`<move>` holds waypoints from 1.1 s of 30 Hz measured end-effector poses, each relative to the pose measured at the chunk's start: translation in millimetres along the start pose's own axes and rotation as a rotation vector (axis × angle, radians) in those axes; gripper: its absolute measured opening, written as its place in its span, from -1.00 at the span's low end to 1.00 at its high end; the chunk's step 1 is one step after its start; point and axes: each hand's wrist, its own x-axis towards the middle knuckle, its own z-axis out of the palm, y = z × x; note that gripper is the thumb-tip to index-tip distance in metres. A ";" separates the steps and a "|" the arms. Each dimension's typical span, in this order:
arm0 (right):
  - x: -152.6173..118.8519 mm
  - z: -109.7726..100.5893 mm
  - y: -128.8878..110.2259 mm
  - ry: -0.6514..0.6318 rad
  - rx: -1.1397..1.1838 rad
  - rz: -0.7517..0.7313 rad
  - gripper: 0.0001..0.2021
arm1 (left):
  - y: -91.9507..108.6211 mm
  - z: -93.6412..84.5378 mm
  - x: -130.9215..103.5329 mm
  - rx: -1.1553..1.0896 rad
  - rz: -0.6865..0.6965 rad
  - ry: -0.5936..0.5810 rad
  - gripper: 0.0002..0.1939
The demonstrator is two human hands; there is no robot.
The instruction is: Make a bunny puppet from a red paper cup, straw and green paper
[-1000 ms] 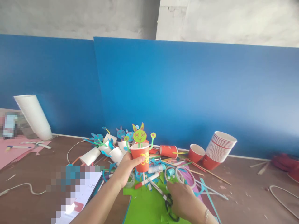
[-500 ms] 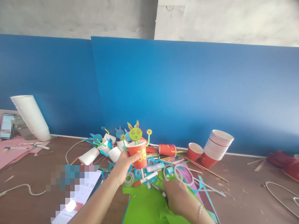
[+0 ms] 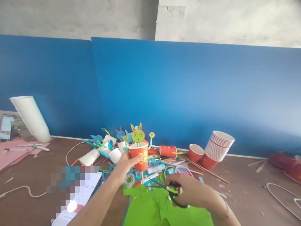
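My left hand [image 3: 125,168] is closed round a red paper cup [image 3: 138,157] with yellow characters on it. From its top rises a green paper animal face [image 3: 138,135] with ears, and green strips ending in round paws stand at both sides. A pale straw [image 3: 142,177] sticks out below the cup. My right hand [image 3: 185,188] grips black-handled scissors [image 3: 162,187], their blades parted and pointing left near the straw's lower end. Under the blades lie green paper sheets [image 3: 145,207]. A red-capped marker [image 3: 148,179] and a roll of clear tape [image 3: 129,181] are close by.
White cups [image 3: 89,157] with blue paper animals lie behind my left hand. Red cups [image 3: 168,151] and a stack of cups [image 3: 217,150] stand farther right. A phone [image 3: 80,201] lies at left. A tall white cup stack [image 3: 31,119] leans near the blue panel [image 3: 176,94].
My right hand has lifted the scissors from the pile and turned them, blades now spread toward the straw. The cup in my left hand has shifted slightly right.
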 end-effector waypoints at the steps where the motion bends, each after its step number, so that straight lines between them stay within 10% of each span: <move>1: -0.7 -0.6 -2.6 0.008 0.009 -0.005 -0.59 | 0.3 1.5 -0.8 -0.003 -0.017 -0.007 -0.36; 33: 3.6 8.4 -21.7 -0.136 0.293 -0.151 -0.81 | -6.2 17.4 -13.9 -0.060 -0.139 -0.178 -0.48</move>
